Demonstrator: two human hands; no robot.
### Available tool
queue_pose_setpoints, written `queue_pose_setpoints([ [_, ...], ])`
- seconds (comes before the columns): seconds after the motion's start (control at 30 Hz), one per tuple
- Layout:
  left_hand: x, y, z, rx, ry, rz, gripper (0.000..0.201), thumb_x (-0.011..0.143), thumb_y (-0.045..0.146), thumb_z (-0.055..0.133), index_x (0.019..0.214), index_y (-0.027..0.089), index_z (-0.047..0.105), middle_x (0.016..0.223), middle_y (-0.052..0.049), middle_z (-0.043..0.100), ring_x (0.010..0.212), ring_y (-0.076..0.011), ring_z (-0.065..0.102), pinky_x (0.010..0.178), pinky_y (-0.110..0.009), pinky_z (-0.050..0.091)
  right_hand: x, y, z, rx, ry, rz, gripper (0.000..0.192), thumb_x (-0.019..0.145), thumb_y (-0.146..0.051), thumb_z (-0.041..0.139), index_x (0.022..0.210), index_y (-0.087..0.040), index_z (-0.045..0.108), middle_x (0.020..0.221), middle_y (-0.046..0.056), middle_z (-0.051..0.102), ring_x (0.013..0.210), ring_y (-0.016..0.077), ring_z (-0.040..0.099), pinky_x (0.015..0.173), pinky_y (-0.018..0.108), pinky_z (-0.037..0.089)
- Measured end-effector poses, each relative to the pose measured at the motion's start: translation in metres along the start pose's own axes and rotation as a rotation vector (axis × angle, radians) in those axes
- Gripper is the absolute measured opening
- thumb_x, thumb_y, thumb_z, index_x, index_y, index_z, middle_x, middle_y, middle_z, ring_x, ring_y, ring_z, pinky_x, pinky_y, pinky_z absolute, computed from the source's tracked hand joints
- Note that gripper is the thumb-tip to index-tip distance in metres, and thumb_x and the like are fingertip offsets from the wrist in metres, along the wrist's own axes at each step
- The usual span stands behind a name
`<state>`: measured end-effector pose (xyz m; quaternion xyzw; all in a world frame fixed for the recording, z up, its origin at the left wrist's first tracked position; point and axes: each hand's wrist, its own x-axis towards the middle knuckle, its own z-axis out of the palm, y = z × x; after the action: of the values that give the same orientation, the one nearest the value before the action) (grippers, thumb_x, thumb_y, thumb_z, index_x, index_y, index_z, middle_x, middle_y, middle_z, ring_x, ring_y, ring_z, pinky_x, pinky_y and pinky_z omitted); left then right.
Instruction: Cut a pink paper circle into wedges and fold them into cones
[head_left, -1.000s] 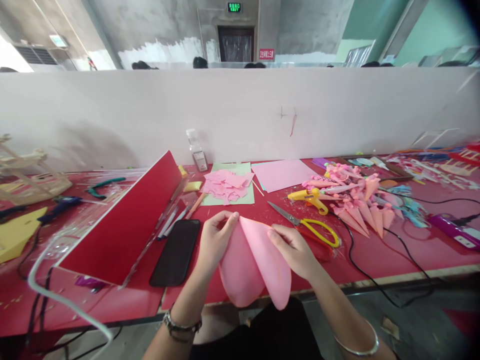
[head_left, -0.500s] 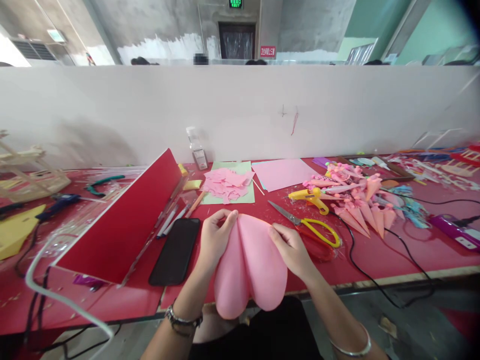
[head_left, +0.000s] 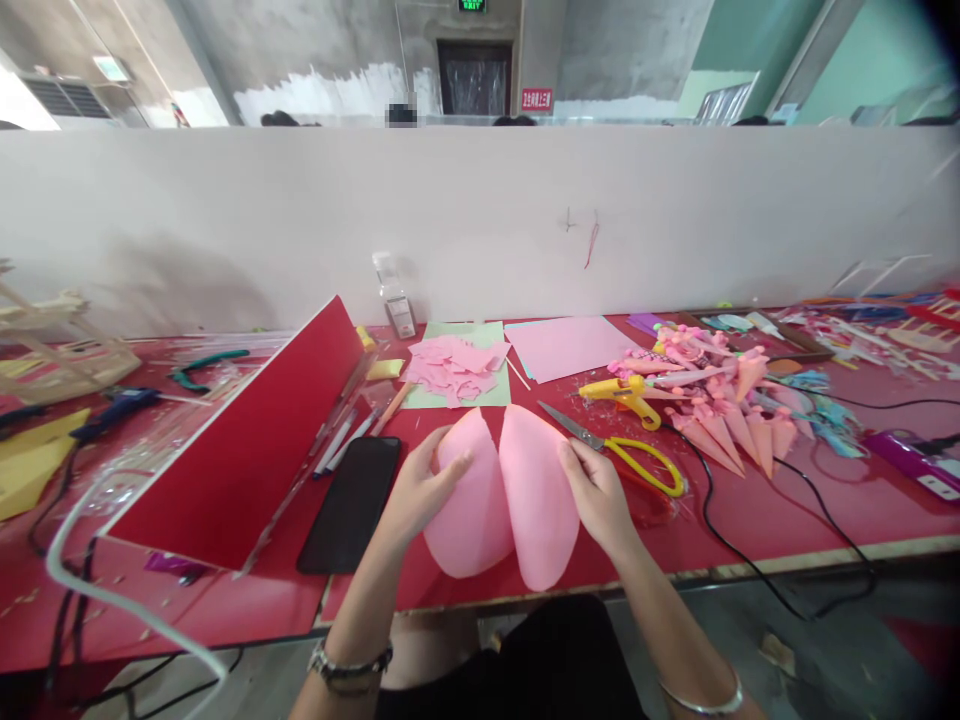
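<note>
Pink paper (head_left: 540, 500) with rounded lobes is held up over the front edge of the table. My left hand (head_left: 429, 485) grips its left lobe, thumb on the face and fingers behind. My right hand (head_left: 596, 485) pinches the outer edge of the right lobe. A gap opens between the lobes at the top; whether they are one piece or two I cannot tell. Scissors with yellow handles (head_left: 643, 462) lie just beyond my right hand. Left of my left hand rests a black phone (head_left: 351, 505). Beyond the paper, torn pink scraps (head_left: 456, 368) lie piled on a pale green sheet (head_left: 466, 332).
On the right are a yellow glue gun (head_left: 626, 398), a heap of pink paper cones (head_left: 720, 425), black cables and a purple power strip (head_left: 915, 465). A red board (head_left: 247, 450) leans at the left. Behind stand a clear bottle (head_left: 395, 300) and a white partition (head_left: 480, 220).
The lobes have parted at the top and the paper has risen, tilting upward. My left hand has moved slightly left and down; my right hand has shifted a little right.
</note>
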<state>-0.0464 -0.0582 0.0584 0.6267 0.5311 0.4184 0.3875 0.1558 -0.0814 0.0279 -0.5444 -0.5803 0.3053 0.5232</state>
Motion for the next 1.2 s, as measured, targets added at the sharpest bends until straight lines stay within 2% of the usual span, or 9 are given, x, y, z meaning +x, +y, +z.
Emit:
queue_pose_setpoints([
  [0.13,-0.015,-0.014,0.001,-0.03,-0.003,-0.111,0.033,0.073,0.044,0.051,0.086,0.014,0.057,0.075,-0.002,0.059,0.067,-0.0153,0.053,0.056,-0.021,0.039,0.004,0.006,-0.002,-0.045,0.083,0.006,0.034,0.082,-0.04,0.042,0.057,-0.018,0.035,0.053,-0.005,0.031,0.051,0.0092,0.033,0.047,0.021,0.025],
  [0.27,-0.022,-0.021,0.006,0.112,0.181,-0.065,0.036,0.078,0.042,0.045,0.054,0.017,0.037,0.05,0.006,0.03,0.048,-0.0075,0.031,0.044,-0.019,0.023,0.007,0.011,-0.003,-0.115,0.131,-0.018,0.038,0.081,-0.039,0.044,0.054,-0.019,0.028,0.051,-0.006,0.024,0.049,0.008,0.027,0.045,0.021,0.021],
  [0.47,-0.024,-0.023,0.004,0.225,0.339,-0.01,0.036,0.081,0.038,0.043,0.054,0.018,0.03,0.051,0.006,0.023,0.048,-0.0072,0.025,0.044,-0.02,0.02,0.009,0.015,-0.009,-0.184,0.137,-0.044,0.037,0.081,-0.036,0.045,0.053,-0.019,0.029,0.05,-0.006,0.022,0.048,0.0075,0.025,0.045,0.022,0.02],
  [0.57,-0.024,-0.027,0.002,0.207,0.414,-0.023,0.037,0.081,0.038,0.043,0.054,0.018,0.028,0.051,0.006,0.023,0.048,-0.0074,0.024,0.044,-0.021,0.02,0.01,0.017,-0.012,-0.075,0.172,0.011,0.031,0.081,-0.039,0.045,0.058,-0.018,0.04,0.053,-0.005,0.037,0.051,0.0092,0.036,0.048,0.021,0.028],
  [0.67,-0.022,-0.029,0.005,0.174,0.44,-0.015,0.034,0.082,0.037,0.041,0.056,0.018,0.032,0.052,0.006,0.026,0.049,-0.0079,0.027,0.044,-0.02,0.022,0.008,0.018,-0.013,0.134,0.025,0.065,0.028,0.079,-0.043,0.048,0.084,-0.017,0.055,0.079,0.003,0.059,0.073,0.0159,0.053,0.065,0.024,0.041],
  [0.77,-0.021,-0.03,0.009,0.135,0.463,0.004,0.03,0.084,0.035,0.039,0.06,0.019,0.035,0.054,0.006,0.03,0.051,-0.0084,0.03,0.047,-0.019,0.025,0.001,0.02,-0.009,0.251,-0.203,0.15,0.038,0.073,-0.045,0.055,0.099,-0.016,0.057,0.098,0.008,0.062,0.092,0.0225,0.056,0.079,0.031,0.043],
  [0.9,-0.022,-0.033,0.01,0.087,0.502,0.015,0.027,0.085,0.033,0.037,0.062,0.019,0.036,0.057,0.005,0.031,0.053,-0.0089,0.031,0.049,-0.019,0.027,-0.012,0.026,-0.002,0.262,-0.193,0.336,0.039,0.068,-0.041,0.063,0.094,-0.013,0.061,0.091,0.01,0.066,0.087,0.0255,0.06,0.074,0.037,0.047],
  [1.07,-0.024,-0.034,0.008,0.035,0.587,-0.013,0.028,0.086,0.036,0.035,0.064,0.019,0.035,0.06,0.005,0.031,0.054,-0.0093,0.031,0.049,-0.019,0.028,-0.02,0.03,0.004,0.313,-0.415,0.314,0.041,0.065,-0.03,0.067,0.103,-0.016,0.06,0.1,0.008,0.065,0.094,0.0231,0.058,0.082,0.037,0.045],
  [1.2,-0.023,-0.033,0.001,0.099,0.638,0.007,0.026,0.086,0.035,0.036,0.065,0.019,0.037,0.059,0.005,0.032,0.053,-0.0091,0.033,0.049,-0.019,0.028,-0.015,0.032,0.0,0.21,-0.291,0.288,0.03,0.071,-0.034,0.061,0.092,-0.013,0.064,0.088,0.008,0.067,0.085,0.0223,0.06,0.075,0.034,0.046],
])
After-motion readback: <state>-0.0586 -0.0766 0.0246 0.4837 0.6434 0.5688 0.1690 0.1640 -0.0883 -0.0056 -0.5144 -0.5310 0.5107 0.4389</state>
